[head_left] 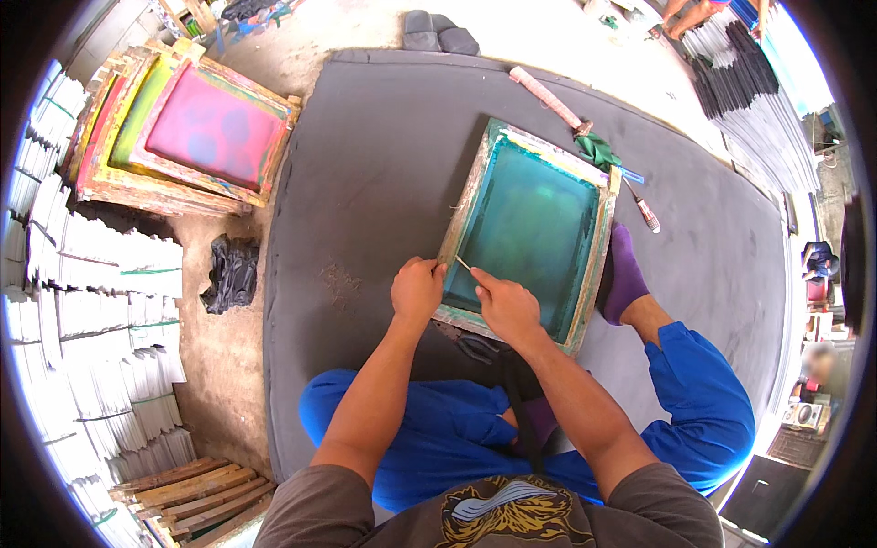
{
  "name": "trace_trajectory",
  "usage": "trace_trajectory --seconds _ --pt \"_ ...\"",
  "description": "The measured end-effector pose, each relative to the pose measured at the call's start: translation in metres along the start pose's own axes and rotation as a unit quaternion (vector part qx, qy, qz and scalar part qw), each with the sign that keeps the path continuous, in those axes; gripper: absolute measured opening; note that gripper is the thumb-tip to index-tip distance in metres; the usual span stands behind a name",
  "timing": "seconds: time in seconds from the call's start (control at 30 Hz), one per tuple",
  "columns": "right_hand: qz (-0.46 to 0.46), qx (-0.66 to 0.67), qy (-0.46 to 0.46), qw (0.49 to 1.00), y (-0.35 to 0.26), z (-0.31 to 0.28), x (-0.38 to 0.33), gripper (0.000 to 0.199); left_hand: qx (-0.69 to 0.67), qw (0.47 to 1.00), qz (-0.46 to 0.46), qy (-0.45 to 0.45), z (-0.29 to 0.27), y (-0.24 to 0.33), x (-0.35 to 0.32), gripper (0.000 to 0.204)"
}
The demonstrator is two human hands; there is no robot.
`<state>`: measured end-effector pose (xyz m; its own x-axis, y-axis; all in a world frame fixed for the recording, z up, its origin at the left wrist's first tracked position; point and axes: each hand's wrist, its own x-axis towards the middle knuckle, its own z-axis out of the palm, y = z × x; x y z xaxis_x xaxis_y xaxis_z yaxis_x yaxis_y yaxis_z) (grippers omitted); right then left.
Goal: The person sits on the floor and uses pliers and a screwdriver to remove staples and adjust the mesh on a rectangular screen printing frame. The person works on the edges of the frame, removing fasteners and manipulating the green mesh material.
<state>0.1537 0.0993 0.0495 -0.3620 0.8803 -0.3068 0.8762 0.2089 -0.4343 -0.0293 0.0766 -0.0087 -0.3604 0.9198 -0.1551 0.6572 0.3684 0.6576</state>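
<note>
A screen-printing frame point(598, 265) with a wooden border and teal-green mesh lies tilted in front of me on the dark mat. My left hand point(417, 290) is closed at its left edge, thumb and fingers against the wood. Over the mesh near that edge, my right hand point(508, 306) is closed on a thin pale strip point(463, 263) that points toward my left fingers. I cannot make out exactly what the strip is. Beyond the frame's far right corner lie a screwdriver point(647, 213), a green cloth point(598, 151) and a pinkish roll point(546, 97).
I sit on the dark mat point(347, 173), my purple-socked foot point(627, 279) beside the frame. More colourful frames point(215, 128) are stacked at left, near a black plastic bag point(230, 272). Bundled white sheets point(110, 320) line the left side. Another person's leg point(696, 16) shows at top right.
</note>
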Motion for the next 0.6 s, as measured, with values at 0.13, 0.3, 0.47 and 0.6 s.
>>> trace_trajectory --seconds 0.13,0.3,0.47,0.6 --pt "0.009 -0.009 -0.01 1.0 -0.003 -0.001 -0.001 0.039 -0.003 1.0 -0.003 0.006 0.005 -0.005 0.001 0.026" --pt "0.022 -0.023 -0.01 0.999 -0.007 -0.002 -0.003 0.039 0.015 1.0 0.002 0.01 0.005 -0.007 0.0 0.026" --pt "0.003 -0.005 0.004 1.0 -0.009 -0.001 -0.003 0.039 0.0 1.0 -0.005 0.005 0.001 -0.003 0.001 0.026" --pt "0.01 -0.009 -0.007 1.0 -0.01 -0.004 -0.002 0.039 0.003 1.0 0.006 0.008 0.003 -0.005 0.002 0.025"
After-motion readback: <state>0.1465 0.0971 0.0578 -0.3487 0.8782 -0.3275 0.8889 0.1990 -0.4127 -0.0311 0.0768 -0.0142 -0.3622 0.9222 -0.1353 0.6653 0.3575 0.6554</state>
